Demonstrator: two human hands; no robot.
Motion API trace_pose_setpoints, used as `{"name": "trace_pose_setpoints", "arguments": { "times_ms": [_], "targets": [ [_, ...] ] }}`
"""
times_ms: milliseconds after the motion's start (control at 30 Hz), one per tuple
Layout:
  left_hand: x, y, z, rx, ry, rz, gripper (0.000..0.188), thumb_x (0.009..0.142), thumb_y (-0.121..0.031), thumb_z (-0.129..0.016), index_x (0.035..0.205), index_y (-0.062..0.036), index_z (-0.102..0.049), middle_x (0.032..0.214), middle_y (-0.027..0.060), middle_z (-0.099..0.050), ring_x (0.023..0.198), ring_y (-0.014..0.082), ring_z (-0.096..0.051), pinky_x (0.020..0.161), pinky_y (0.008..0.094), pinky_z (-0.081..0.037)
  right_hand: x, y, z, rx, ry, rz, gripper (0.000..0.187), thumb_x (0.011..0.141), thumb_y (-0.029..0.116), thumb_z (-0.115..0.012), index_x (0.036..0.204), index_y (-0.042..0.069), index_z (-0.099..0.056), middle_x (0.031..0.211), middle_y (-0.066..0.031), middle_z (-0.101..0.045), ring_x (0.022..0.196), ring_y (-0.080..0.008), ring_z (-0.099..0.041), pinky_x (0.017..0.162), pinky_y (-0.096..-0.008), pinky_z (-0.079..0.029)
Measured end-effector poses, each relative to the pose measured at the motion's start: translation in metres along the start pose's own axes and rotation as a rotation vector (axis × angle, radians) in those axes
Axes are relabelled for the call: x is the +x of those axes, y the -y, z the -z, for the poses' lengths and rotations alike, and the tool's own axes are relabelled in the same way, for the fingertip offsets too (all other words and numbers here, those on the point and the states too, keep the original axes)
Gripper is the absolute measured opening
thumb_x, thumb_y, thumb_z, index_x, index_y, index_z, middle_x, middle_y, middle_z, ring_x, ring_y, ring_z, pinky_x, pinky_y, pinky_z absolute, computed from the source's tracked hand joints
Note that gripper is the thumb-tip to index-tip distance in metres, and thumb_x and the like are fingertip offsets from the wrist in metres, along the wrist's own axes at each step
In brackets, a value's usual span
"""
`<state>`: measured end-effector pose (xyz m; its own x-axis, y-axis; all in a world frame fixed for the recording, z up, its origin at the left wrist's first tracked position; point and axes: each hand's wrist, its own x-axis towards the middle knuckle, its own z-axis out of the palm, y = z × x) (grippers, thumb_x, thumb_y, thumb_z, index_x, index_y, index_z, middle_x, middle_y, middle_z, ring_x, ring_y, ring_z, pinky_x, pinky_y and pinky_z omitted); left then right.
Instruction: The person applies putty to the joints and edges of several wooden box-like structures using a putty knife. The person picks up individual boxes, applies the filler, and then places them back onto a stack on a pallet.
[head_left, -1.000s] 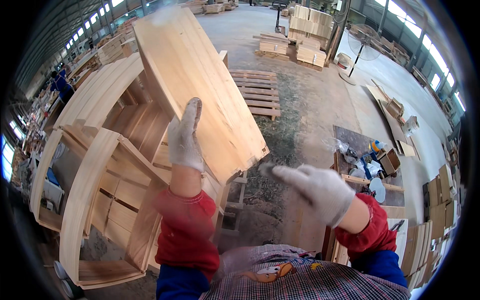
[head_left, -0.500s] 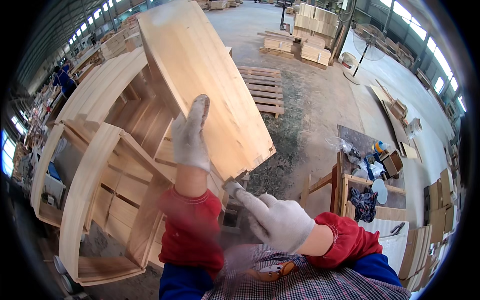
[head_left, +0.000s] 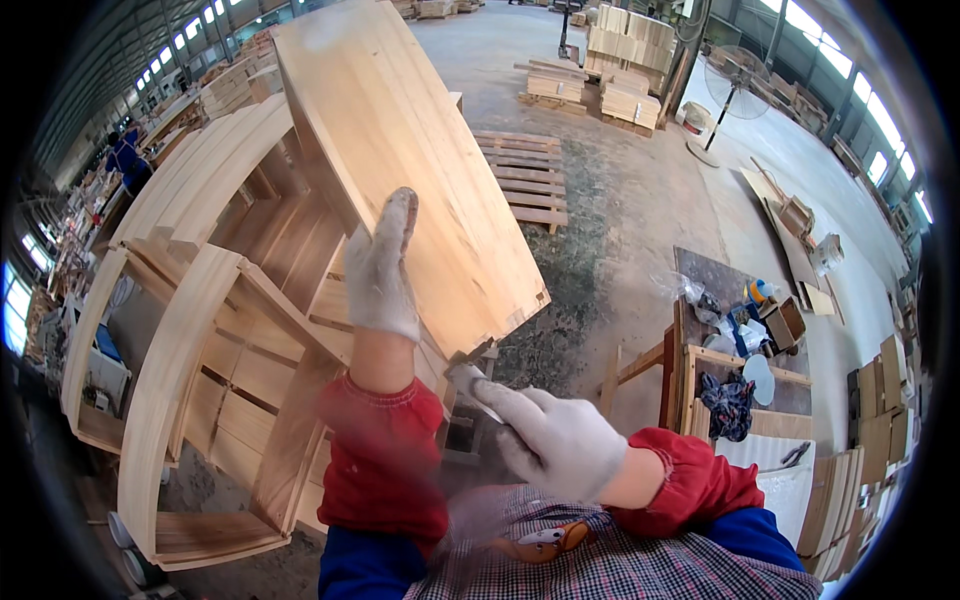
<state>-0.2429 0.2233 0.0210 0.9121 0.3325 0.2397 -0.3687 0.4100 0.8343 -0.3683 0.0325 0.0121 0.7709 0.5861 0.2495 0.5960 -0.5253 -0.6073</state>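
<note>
A pale wooden drawer [head_left: 430,170] with finger joints at its near corner stands tilted in front of me. My left hand [head_left: 383,275], in a whitish work glove, grips its left edge; the thumb lies along the broad face and the other fingers are mostly hidden. My right hand [head_left: 560,435], gloved too, is closed round a putty knife [head_left: 480,352], index finger stretched toward the blade. That thin dark blade touches the drawer's lower corner. Most of the handle is covered by the glove.
Curved-front wooden drawers [head_left: 185,390] stand close on my left. Beyond the drawer lies a slatted pallet [head_left: 520,180]. A wooden table [head_left: 740,365] at right bears bags and bottles. Farther off are a standing fan [head_left: 735,90], stacked boards [head_left: 630,50] and a person [head_left: 125,155] in blue.
My right hand and the putty knife have shifted very slightly at the drawer's corner, the blade showing a little more. My left hand and the drawer have hardly moved.
</note>
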Motion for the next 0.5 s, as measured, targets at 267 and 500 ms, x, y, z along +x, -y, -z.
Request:
{"name": "trace_pose_setpoints", "arguments": {
  "times_ms": [267,500],
  "targets": [
    [0.003,0.001,0.001,-0.006,0.008,0.036,0.056,0.090,-0.032,-0.061,0.130,0.0040,-0.046,0.126,0.0077,-0.055,0.118,0.0143,-0.052,0.095,0.0343,-0.046,-0.001,-0.022,-0.013,0.056,-0.013,0.044,0.049,0.083,0.011,-0.057,0.131,0.006,-0.046,0.083,-0.0150,-0.060,0.065,-0.0332,-0.062,0.056,-0.0401,-0.051],
    [0.001,-0.005,-0.003,0.011,-0.033,0.031,0.056,0.089,-0.032,-0.062,0.130,0.0029,-0.046,0.123,0.0066,-0.056,0.115,0.0146,-0.054,0.091,0.0339,-0.048,-0.009,-0.019,-0.004,0.068,0.016,0.116,0.051,0.084,0.010,-0.055,0.134,0.006,-0.043,0.080,-0.0150,-0.058,0.063,-0.0329,-0.060,0.053,-0.0396,-0.049]
  ]
}}
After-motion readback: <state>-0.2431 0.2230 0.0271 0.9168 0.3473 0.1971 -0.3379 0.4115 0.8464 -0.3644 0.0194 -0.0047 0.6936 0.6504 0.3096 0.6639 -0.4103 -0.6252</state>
